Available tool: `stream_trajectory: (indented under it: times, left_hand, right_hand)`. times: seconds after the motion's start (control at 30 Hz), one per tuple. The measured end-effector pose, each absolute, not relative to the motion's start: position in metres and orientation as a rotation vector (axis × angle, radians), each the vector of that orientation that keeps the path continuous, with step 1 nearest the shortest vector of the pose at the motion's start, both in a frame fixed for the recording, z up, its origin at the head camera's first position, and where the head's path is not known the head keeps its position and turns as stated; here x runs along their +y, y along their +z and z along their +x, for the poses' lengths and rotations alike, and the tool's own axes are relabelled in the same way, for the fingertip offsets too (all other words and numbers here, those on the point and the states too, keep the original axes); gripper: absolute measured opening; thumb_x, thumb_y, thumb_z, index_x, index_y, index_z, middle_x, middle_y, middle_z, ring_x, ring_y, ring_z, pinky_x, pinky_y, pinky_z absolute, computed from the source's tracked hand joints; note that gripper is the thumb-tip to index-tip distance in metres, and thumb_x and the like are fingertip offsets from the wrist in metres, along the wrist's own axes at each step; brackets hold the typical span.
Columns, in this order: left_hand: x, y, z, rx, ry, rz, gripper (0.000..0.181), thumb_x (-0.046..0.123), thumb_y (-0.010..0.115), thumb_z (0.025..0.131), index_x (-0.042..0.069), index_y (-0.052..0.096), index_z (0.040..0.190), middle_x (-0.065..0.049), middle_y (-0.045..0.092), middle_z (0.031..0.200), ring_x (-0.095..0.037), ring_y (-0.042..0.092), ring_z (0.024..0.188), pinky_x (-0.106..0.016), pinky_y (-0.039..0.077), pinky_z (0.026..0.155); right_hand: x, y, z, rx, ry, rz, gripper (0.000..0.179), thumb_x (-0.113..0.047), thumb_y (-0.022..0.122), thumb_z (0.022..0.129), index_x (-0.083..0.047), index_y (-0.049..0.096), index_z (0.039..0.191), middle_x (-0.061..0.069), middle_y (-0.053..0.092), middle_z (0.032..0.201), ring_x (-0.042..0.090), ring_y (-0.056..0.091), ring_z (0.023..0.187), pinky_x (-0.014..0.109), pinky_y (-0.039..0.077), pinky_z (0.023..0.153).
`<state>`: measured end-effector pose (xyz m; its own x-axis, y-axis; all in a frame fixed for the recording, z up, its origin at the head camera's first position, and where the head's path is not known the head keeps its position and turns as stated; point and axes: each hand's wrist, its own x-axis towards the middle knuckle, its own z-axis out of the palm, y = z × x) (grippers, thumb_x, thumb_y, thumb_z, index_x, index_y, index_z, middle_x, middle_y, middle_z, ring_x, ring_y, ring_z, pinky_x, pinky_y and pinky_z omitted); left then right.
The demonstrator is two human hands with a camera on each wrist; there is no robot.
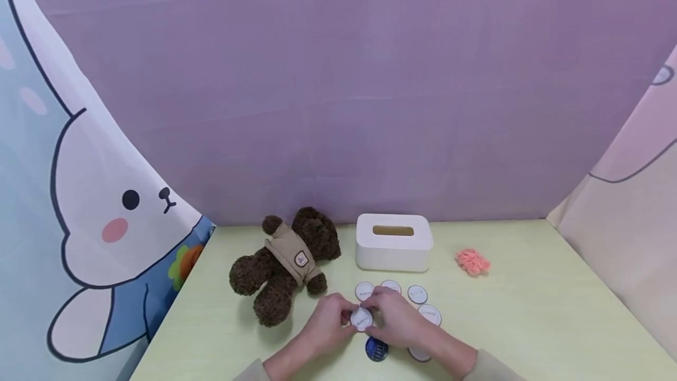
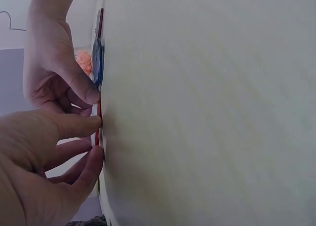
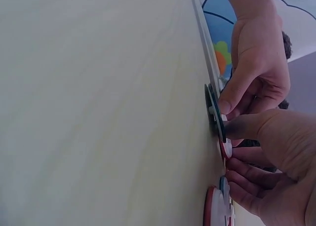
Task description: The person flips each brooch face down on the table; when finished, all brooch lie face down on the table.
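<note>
Both hands meet around a white round disc [image 1: 361, 320] with a dark rim and small writing, low over the table. From its left side my left hand [image 1: 331, 323] holds the edge between thumb and fingers. On the opposite edge are the thumb and forefinger of my right hand [image 1: 395, 317]. Just below lies a dark blue round disc [image 1: 376, 349] with a lighter pattern, seen edge-on in the left wrist view. More white discs [image 1: 417, 294] form a rough ring around the right hand, some partly hidden by it.
A brown teddy bear [image 1: 285, 266] in a beige top lies left of the hands. Behind the discs stands a white tissue box [image 1: 394, 257], with a pink pom-pom [image 1: 473, 261] to its right. A purple cloth [image 1: 370, 104] hangs behind the pale table [image 1: 529, 310].
</note>
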<state>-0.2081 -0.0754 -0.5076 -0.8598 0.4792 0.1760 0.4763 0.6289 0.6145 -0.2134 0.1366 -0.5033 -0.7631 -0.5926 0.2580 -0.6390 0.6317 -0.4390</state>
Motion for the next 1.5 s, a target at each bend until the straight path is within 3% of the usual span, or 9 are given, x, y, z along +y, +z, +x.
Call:
stream_trajectory:
  times: [0.27,0.43,0.63,0.83,1.13,1.5]
  left_hand:
    - [-0.075,-0.506,-0.212,2.844,1.031,0.851,0.029,0.002,0.089,0.080,0.005,0.083,0.109,0.005,0.060,0.077,0.001,0.049,0.072,-0.015,0.043,0.066]
    - [-0.074,-0.505,-0.209,2.823,1.098,0.832,0.034,0.003,0.088,0.078,0.004,0.082,0.112,0.000,0.066,0.083,-0.001,0.057,0.074,-0.014,0.050,0.068]
    - [-0.071,-0.500,-0.199,2.722,1.209,0.845,0.033,0.006,0.088,0.080,0.001,0.081,0.112,-0.006,0.075,0.092,0.001,0.064,0.078,-0.015,0.057,0.071]
    - [-0.066,-0.498,-0.186,2.577,1.187,0.763,0.032,0.011,0.088,0.083,0.005,0.081,0.113,0.003,0.077,0.094,0.005,0.064,0.079,-0.015,0.057,0.071]
    - [-0.061,-0.499,-0.178,2.577,0.974,0.688,0.037,0.021,0.091,0.081,0.015,0.083,0.117,0.015,0.077,0.100,0.003,0.060,0.093,-0.022,0.054,0.085]
    - [-0.054,-0.498,-0.172,2.653,0.931,0.821,0.023,0.010,0.090,0.083,0.018,0.087,0.104,0.018,0.076,0.084,0.007,0.053,0.073,-0.013,0.046,0.067]
  right_hand:
    - [0.136,-0.500,-0.215,-2.802,0.811,1.034,0.029,-0.018,0.090,0.082,-0.010,0.081,0.109,-0.002,0.074,0.098,0.005,0.060,0.092,0.022,0.052,0.079]
    - [0.142,-0.497,-0.210,-2.807,0.900,0.958,0.028,-0.014,0.086,0.085,-0.007,0.080,0.112,-0.001,0.072,0.097,0.007,0.062,0.089,0.021,0.054,0.076]
    - [0.158,-0.494,-0.200,-2.756,0.982,0.931,0.023,-0.004,0.081,0.082,-0.004,0.080,0.105,0.000,0.071,0.088,0.005,0.065,0.079,0.019,0.056,0.069]
    - [0.172,-0.497,-0.182,-2.800,1.091,0.934,0.022,-0.004,0.079,0.085,-0.007,0.080,0.106,-0.002,0.076,0.092,-0.001,0.064,0.082,0.020,0.058,0.071]
    - [0.176,-0.498,-0.165,-2.835,1.241,0.968,0.026,-0.007,0.084,0.083,-0.017,0.081,0.107,-0.015,0.071,0.090,-0.003,0.061,0.082,0.021,0.057,0.072]
    - [0.164,-0.502,-0.163,-2.823,1.313,0.974,0.023,-0.004,0.087,0.079,-0.017,0.081,0.097,-0.016,0.071,0.087,-0.004,0.063,0.080,0.020,0.060,0.073]
